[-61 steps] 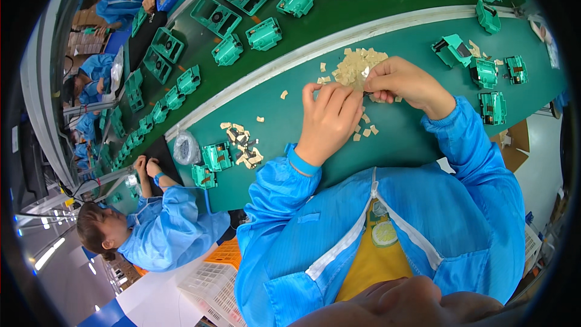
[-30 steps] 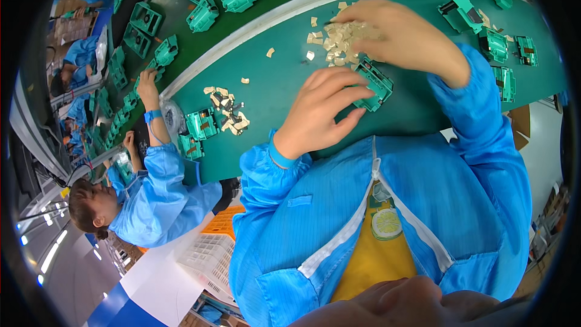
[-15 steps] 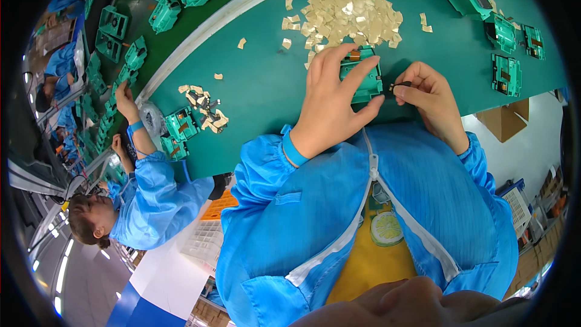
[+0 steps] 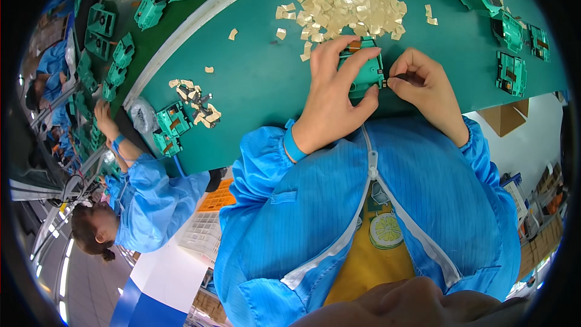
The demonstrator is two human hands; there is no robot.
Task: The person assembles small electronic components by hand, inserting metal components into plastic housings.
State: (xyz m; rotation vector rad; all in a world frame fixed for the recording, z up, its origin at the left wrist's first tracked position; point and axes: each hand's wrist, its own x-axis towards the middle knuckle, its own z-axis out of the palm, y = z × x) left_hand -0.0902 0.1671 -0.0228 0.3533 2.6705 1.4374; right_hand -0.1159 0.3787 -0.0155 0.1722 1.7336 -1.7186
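Observation:
My left hand is closed around a small green plastic housing, with fingers along its far edge and thumb at its near edge. An orange-brown strip shows on the housing near my fingertips. My right hand pinches a small dark piece between thumb and fingers. Its fingertips are right at the housing's right side; whether the piece touches it I cannot tell. Just beyond the housing lies a large heap of beige pieces, small and flat, on the green table.
More green housings sit at the right. On the left are two housings, a mixed dark and cream pile and a clear plastic bag. A co-worker reaches toward a line of housings. An open cardboard box stands beyond the table edge.
My right hand has moved left with the dark piece, closing the gap to the housing. My left hand keeps its hold. The co-worker's arm has shifted slightly left.

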